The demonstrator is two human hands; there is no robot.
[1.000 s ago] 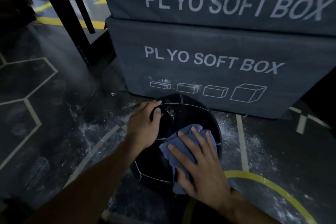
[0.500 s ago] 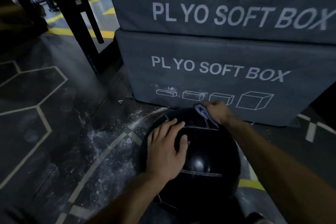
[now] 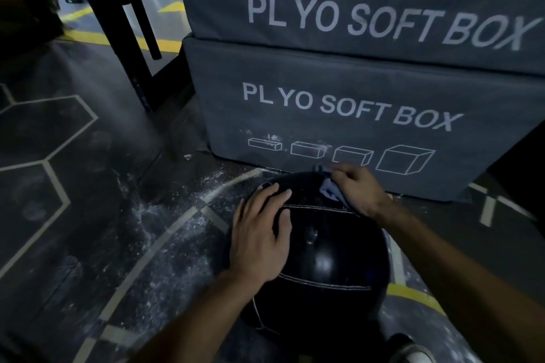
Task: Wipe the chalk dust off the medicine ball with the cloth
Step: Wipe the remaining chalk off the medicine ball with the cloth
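Fingers (image 3: 277,190) of the left hand (image 3: 259,233) lie spread and straight on the near-left top of the medicine ball (image 3: 318,256), steadying it on the floor (image 3: 88,215) just near the lower plyo box (image 3: 354,115). On the far side, the right hand (image 3: 358,188) presses the bunched cloth (image 3: 330,187) against the ball's far top, fingers curled over it. Wiping seems underway; next the cloth probably needs drawing across the remaining surface, perhaps with the ball turned.

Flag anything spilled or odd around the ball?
White chalk dust is scattered over the dark floor left of the black leather medicine ball, with smudges on the lower grey plyo soft box. Nothing else stands out.
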